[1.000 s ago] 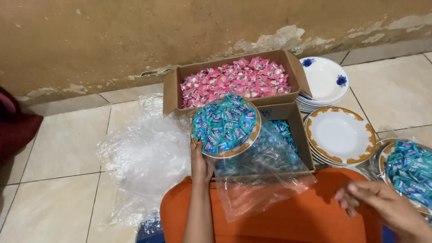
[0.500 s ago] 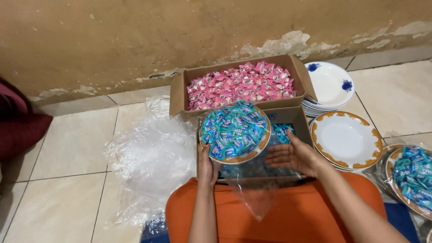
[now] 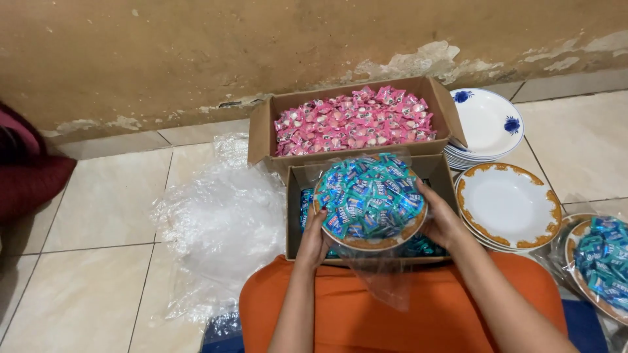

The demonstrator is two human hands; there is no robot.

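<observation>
Both my hands hold a gold-rimmed plate heaped with blue-wrapped candies, inside a clear plastic bag that hangs below it. My left hand grips the plate's left rim, my right hand its right rim. The plate hovers over a cardboard box holding more blue candies. Behind that stands a second cardboard box full of pink-wrapped candies. My orange-clad lap lies below.
A stack of empty gold-rimmed plates sits right of the boxes, a stack of white plates with blue flowers behind it. Another bagged plate of blue candies lies at far right. Crumpled clear plastic covers the floor tiles at left. A stained wall runs behind.
My right hand came in from the far right and took the plate's right rim. The plate now sits lower, in both hands, over the blue-candy box.
</observation>
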